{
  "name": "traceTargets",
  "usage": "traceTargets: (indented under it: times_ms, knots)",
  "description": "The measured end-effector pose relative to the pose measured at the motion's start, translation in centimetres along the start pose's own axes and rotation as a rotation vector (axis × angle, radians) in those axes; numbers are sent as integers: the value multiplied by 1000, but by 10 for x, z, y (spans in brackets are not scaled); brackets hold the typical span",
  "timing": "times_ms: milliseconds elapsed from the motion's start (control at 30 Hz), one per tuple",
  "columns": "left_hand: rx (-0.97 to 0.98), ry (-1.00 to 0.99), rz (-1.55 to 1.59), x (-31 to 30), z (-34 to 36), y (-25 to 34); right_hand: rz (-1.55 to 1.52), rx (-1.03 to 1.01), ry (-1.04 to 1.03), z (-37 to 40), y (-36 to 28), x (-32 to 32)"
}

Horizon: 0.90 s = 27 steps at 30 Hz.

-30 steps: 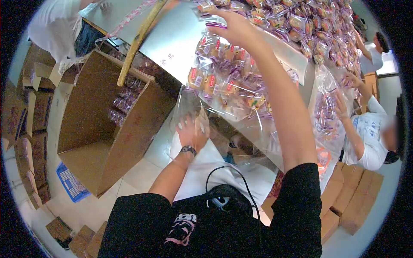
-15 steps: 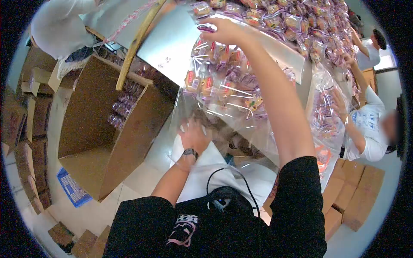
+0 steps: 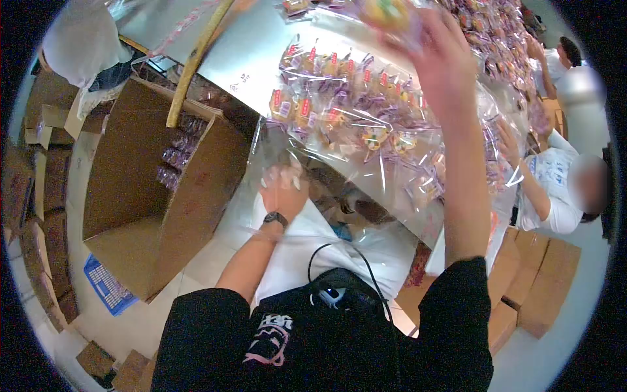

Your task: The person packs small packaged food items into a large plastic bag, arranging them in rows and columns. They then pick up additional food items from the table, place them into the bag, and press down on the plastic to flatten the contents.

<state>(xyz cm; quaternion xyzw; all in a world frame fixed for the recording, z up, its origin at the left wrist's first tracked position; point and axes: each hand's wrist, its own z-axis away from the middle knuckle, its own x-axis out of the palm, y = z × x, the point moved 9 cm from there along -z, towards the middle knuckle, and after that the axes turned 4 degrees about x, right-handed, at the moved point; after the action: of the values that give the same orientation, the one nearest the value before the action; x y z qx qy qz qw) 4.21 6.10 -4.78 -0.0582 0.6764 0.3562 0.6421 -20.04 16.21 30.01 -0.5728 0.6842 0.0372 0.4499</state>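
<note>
An open cardboard box (image 3: 150, 176) stands at left. The left hand (image 3: 282, 189) is clenched on the clear bag (image 3: 366, 163) of wrapped snacks, which hangs off the bench (image 3: 248, 59). The right hand (image 3: 441, 55), raised and blurred, meets the packet pile (image 3: 496, 39); its grip cannot be told.

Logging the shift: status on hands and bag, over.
Left hand grips clear bag, lower edge. Right hand raised, wrapped snack pinched, blurred. Open cardboard box left of bag.
</note>
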Motion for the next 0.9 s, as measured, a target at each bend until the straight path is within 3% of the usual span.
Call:
traceTargets:
  times_ms: [33, 67, 100, 133, 200, 233, 267, 300, 367, 400, 500, 533, 633, 700, 767, 833, 900]
  knots:
    - [-5, 17, 2, 2, 1, -2, -627, 285, -108, 39, 5, -4]
    - [-13, 36, 1, 6, 1, -7, -1247, 612, -25, 85, 9, -9]
    - [-22, 52, 0, 9, 3, -9, -1390, 687, -46, 130, 7, -11]
    - [-49, -59, 24, -5, 4, -3, -1535, 772, -57, 175, 4, -13]
    - [67, 54, 149, -2, 11, -11, -1821, 942, -73, 254, -15, -11]
    - [131, 108, 204, 1, 14, -20, -1738, 976, -1, 280, -27, -8]
    - [138, 135, 570, 8, 15, -39, -1766, 973, -22, 301, -39, 2]
    - [165, 179, 678, 19, 18, -81, -1932, 1007, 28, 326, -49, 11]
    - [-392, 202, 1380, -17, 63, -99, -1737, 1185, 90, 370, -51, 19]
    - [-545, 315, 1456, -29, 86, -112, -1769, 1220, 91, 371, -58, 20]
    - [-476, 594, 1031, -106, 158, -114, -1457, 1076, 193, 379, -45, 23]
    - [-311, 585, 990, -122, 171, -105, -1330, 1091, 197, 373, -44, 18]
    - [-17, 200, 1118, -136, 168, -35, -733, 774, 114, 345, -55, -3]
    - [-84, -71, 1324, -120, 145, 11, -526, 706, -12, 338, -59, 1]
    - [7, -126, 1283, -123, 119, 52, -375, 623, -104, 331, -68, 3]
    - [-156, -144, 1495, -110, 92, 77, -444, 670, -108, 336, -67, 6]
    - [-127, -135, 1607, -109, 71, 92, -524, 709, -118, 344, -66, 15]
